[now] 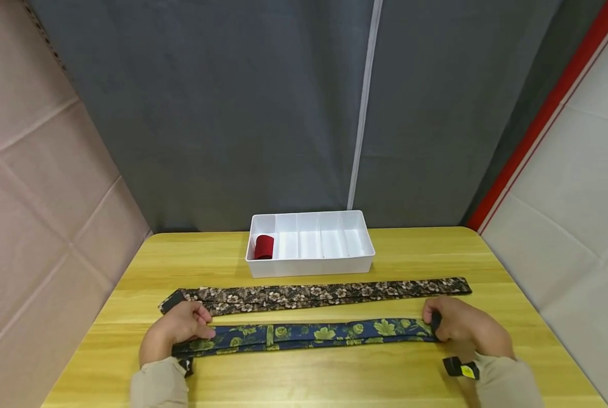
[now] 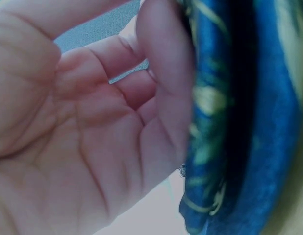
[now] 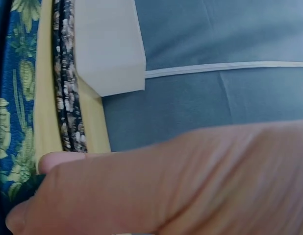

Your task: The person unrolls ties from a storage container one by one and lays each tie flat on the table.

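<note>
A navy necktie with yellow-green flowers (image 1: 325,333) lies folded lengthwise across the front of the wooden table. At its left end my left hand (image 1: 180,324) pinches the tie with curled fingers; the left wrist view shows the palm close up beside the blue cloth (image 2: 208,122). My right hand (image 1: 459,323) grips the right end, where a dark tip (image 1: 436,321) sticks up by the fingers. In the right wrist view the thumb and a fingertip close on the blue tie (image 3: 21,98). Behind it lies a black necktie with beige flowers (image 1: 304,296), stretched nearly parallel.
A white divided box (image 1: 311,266) stands at the back of the table (image 1: 304,377). Its leftmost compartment holds a rolled red piece of cloth (image 1: 264,247). Grey curtain (image 1: 232,113) hangs behind, with pale cloth (image 1: 43,198) at the left side and white cloth (image 1: 579,187) at the right.
</note>
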{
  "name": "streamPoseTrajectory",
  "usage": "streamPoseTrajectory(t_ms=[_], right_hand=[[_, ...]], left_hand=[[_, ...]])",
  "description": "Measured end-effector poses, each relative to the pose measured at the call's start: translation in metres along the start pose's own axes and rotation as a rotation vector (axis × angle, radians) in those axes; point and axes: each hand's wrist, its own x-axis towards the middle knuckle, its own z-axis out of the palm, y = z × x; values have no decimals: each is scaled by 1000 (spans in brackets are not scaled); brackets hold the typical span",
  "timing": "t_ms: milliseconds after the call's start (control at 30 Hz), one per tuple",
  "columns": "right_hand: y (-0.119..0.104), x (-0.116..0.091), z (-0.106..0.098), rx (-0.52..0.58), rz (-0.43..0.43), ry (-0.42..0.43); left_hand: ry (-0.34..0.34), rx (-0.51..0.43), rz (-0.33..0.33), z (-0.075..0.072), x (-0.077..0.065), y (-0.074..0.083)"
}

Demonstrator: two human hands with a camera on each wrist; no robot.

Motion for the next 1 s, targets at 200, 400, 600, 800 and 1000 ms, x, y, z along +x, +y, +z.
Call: streamPoseTrajectory(t_ms=[200, 400, 600, 800, 1000], right_hand=[[2, 1, 1, 5, 13, -13], [11, 1, -1, 4, 14, -11], [18, -1, -8, -10, 0, -9], [23, -3, -11, -37, 30, -5], [25, -3, -11, -26, 84, -18]], left_hand=[[5, 3, 4, 1, -1, 0], [2, 3, 10, 1, -1, 0], [-1, -3, -1, 0, -1, 0], [2, -6, -5, 0, -1, 0], [-1, -9, -8, 0, -1, 0]])
